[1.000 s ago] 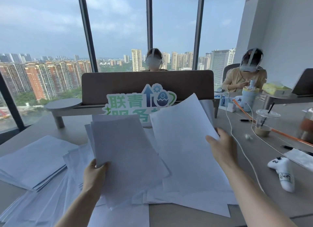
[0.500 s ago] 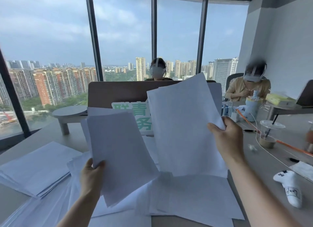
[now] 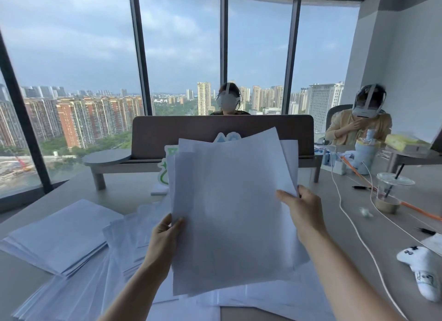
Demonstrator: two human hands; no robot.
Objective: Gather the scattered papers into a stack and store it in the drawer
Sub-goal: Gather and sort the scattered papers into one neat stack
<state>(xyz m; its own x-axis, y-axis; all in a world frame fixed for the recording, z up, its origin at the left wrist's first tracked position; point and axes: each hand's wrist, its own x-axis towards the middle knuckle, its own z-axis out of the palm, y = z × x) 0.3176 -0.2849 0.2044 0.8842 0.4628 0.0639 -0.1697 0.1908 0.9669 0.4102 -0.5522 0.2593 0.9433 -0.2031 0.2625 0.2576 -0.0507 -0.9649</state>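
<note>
A loose bundle of white papers [image 3: 229, 208] is held upright in front of me, above the desk. My left hand [image 3: 165, 237] grips its left edge with the thumb on the front sheet. My right hand [image 3: 303, 213] grips its right edge. The sheets overlap unevenly, with corners fanned out at the top. More scattered papers [image 3: 95, 289] lie flat on the desk under and left of the bundle. A squared stack of paper [image 3: 62, 237] rests at the left. No drawer is in view.
A brown desk divider [image 3: 167, 134] stands behind the papers, with a green-and-white sign [image 3: 165, 170] mostly hidden. To the right lie a white cable [image 3: 358, 237], a plastic drink cup [image 3: 389, 191], pens and a white game controller [image 3: 421, 270]. Two people sit beyond the desk.
My two hands have come together, so the separate sheets each held are now merged into one overlapping bundle raised in front of me.
</note>
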